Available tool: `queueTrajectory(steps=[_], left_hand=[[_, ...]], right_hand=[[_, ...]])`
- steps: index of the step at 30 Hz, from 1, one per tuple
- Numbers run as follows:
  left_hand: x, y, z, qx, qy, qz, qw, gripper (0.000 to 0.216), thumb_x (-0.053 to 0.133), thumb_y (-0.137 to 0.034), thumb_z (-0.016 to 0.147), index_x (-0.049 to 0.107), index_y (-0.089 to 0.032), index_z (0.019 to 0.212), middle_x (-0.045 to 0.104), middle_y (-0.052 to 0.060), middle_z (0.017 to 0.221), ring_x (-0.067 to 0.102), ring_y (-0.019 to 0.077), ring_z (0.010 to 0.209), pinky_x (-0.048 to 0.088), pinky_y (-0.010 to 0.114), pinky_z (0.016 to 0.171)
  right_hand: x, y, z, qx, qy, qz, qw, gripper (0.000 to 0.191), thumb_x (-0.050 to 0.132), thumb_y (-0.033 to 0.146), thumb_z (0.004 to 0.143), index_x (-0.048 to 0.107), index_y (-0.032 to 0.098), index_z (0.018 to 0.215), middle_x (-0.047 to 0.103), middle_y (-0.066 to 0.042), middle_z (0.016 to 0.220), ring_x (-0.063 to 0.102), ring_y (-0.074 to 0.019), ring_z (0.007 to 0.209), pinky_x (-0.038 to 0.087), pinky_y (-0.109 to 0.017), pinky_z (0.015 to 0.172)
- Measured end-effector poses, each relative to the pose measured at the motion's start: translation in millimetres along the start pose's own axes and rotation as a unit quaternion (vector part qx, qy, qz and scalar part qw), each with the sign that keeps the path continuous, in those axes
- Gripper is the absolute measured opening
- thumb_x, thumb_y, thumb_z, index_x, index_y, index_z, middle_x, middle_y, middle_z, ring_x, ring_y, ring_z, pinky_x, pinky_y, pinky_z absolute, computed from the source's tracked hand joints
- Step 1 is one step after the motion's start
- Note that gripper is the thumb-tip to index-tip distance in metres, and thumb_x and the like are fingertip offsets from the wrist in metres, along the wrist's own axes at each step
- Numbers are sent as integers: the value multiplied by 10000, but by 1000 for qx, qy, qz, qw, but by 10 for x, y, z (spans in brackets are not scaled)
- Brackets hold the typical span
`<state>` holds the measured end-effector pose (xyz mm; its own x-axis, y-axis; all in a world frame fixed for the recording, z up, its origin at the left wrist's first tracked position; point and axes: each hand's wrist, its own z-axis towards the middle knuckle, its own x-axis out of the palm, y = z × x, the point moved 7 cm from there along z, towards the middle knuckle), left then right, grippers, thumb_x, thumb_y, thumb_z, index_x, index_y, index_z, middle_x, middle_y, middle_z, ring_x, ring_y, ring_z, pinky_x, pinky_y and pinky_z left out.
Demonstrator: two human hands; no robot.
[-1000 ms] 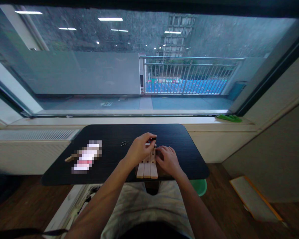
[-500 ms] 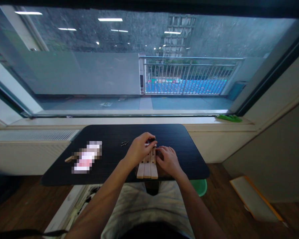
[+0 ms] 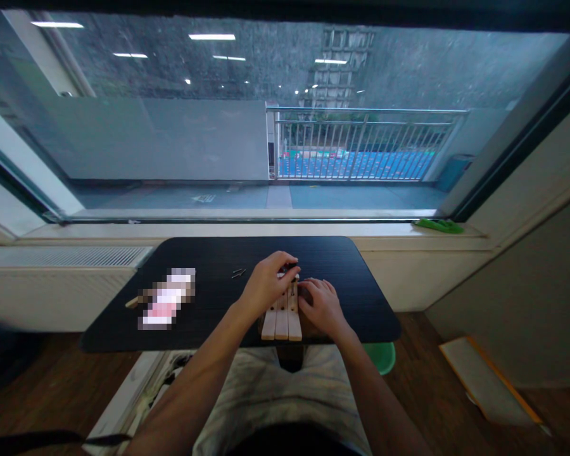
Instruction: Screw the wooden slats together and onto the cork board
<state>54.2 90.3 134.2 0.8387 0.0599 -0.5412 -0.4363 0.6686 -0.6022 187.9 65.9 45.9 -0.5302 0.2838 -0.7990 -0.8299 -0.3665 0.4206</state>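
Compared with half a second earlier, the arrangement is nearly identical: the whole scene lies very slightly further right in the view, and both hands keep their pose. From left to right on the dark surface (image 3: 209, 323): one wooden stick (image 3: 132, 303), its right end meeting one pixelated patch (image 3: 167, 297) whose content cannot be made out; then a small group of thin metal pins (image 3: 238, 273), too fine to count with certainty. Next is the left hand (image 3: 266, 282), arched over the far end of the slats, thumb and index finger pinching one small dark piece (image 3: 292, 265). Three pale wooden slats (image 3: 282, 323) lie side by side at the near edge, between and partly beneath the hands, with dark holes (image 3: 282, 308) in a row across them. The right hand (image 3: 320, 301) is half open, fingers loosely bent and thumb apart, the tips against the right side of the slats. Further right are one green tub (image 3: 382, 358) below the surface and one green cloth (image 3: 439, 226) on the windowsill (image 3: 384, 230).
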Motion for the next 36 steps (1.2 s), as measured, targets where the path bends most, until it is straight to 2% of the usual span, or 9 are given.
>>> queueTrajectory(steps=[7, 12, 36], left_hand=[[-47, -87, 18, 44, -26, 14, 999, 85, 634, -168, 825, 642, -184, 908, 634, 43, 918, 625, 165, 875, 533, 309, 785], [-39, -69, 16, 33, -23, 18, 999, 107, 644, -164, 822, 656, -185, 926, 595, 33, 911, 613, 148, 833, 533, 278, 724], [-15, -116, 12, 31, 5, -13, 999, 136, 597, -141, 839, 658, -182, 953, 621, 39, 928, 623, 143, 860, 557, 259, 717]], right_hand=[[-3, 0, 0, 1, -3, -4, 1000, 251, 552, 240, 833, 654, 211, 1061, 659, -92, 1125, 571, -243, 1048, 358, -437, 986], [-8, 4, 1, 1, -2, -3, 1000, 247, 544, 231, 832, 656, 217, 1052, 660, -89, 1119, 571, -243, 1044, 364, -435, 978], [-3, 10, 5, 4, 4, -8, 1000, 258, 553, 233, 829, 653, 200, 1065, 663, -88, 1124, 568, -239, 1051, 361, -432, 988]])
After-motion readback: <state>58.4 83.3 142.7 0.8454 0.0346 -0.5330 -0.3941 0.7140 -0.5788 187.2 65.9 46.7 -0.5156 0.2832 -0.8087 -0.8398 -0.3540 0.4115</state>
